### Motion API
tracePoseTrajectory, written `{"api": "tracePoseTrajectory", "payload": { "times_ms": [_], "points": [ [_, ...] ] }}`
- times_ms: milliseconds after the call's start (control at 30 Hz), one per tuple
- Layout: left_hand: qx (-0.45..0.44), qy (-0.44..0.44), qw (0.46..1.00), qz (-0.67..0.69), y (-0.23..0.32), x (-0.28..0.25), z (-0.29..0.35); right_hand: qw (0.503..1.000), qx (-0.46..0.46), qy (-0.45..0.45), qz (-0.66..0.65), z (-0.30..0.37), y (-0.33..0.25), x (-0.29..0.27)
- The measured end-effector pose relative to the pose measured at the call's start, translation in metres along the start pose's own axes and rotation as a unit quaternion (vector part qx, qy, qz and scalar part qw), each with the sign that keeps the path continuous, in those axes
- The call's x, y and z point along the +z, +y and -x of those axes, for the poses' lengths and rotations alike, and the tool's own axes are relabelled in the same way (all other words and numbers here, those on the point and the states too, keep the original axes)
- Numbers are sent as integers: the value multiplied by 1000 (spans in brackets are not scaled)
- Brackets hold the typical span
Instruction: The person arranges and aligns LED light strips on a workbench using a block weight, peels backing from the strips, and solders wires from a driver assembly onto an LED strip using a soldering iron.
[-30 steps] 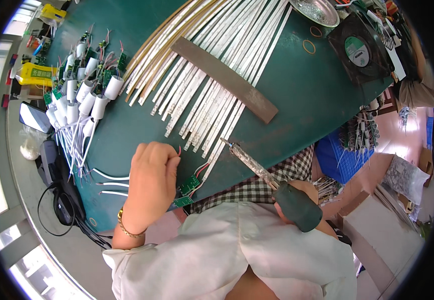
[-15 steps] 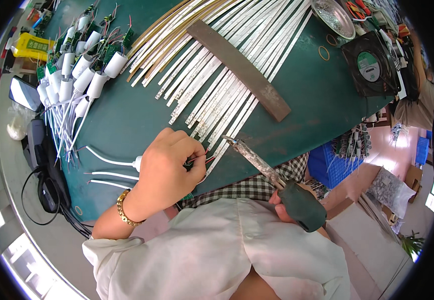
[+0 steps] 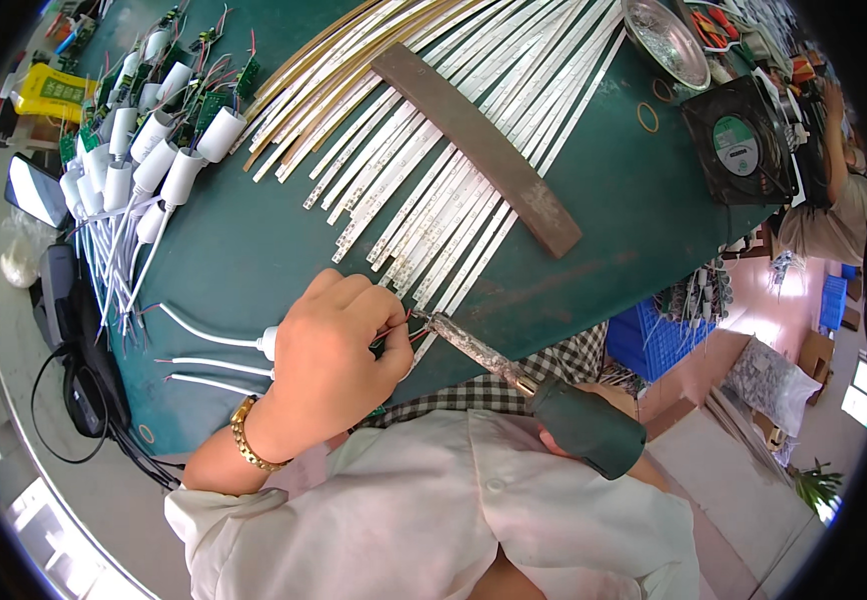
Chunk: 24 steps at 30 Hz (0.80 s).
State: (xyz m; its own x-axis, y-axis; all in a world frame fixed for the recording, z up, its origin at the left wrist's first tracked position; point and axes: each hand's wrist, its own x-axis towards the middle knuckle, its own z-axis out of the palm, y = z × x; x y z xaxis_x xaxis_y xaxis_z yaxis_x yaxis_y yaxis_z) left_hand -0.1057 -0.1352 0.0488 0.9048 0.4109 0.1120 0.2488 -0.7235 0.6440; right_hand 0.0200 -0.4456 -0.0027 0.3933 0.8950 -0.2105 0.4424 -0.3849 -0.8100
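My left hand [image 3: 339, 345], with a gold watch band at the wrist, is pinched on thin red and dark wires [image 3: 392, 336]. The lower ends of the white LED strips [image 3: 424, 240] lie just beyond its fingertips. My right hand [image 3: 609, 405] grips a soldering iron [image 3: 474, 349] by its dark green handle, which hides most of the fingers. The iron's tip is close to the wires and the end of one strip; whether it touches them I cannot tell. White cables [image 3: 216, 364] with stripped ends lie left of my left hand, partly hidden under it.
A brown bar [image 3: 479, 150] lies across the strips. At the left are white cylindrical housings [image 3: 179, 175] with cables and circuit boards. A black fan [image 3: 739, 145], a metal dish [image 3: 666, 42] and a blue crate [image 3: 649, 335] are at the right. Another person's arm [image 3: 834, 140] shows at far right.
The soldering iron's tip has come down and left, from over the strips to the wires at my left fingertips. My left hand keeps its pinch. The whole view has shifted slightly.
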Motion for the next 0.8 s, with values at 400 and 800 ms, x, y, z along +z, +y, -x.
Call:
{"api": "tracePoseTrajectory", "payload": {
  "times_ms": [400,800],
  "points": [
    [0,0,1000,-6,-1,0,-1,976,188,40,-106,-18,-50,-18],
    [14,17,1000,-5,0,1,-1,987,155,-32,21,-3,-28,-8]
  ]
}}
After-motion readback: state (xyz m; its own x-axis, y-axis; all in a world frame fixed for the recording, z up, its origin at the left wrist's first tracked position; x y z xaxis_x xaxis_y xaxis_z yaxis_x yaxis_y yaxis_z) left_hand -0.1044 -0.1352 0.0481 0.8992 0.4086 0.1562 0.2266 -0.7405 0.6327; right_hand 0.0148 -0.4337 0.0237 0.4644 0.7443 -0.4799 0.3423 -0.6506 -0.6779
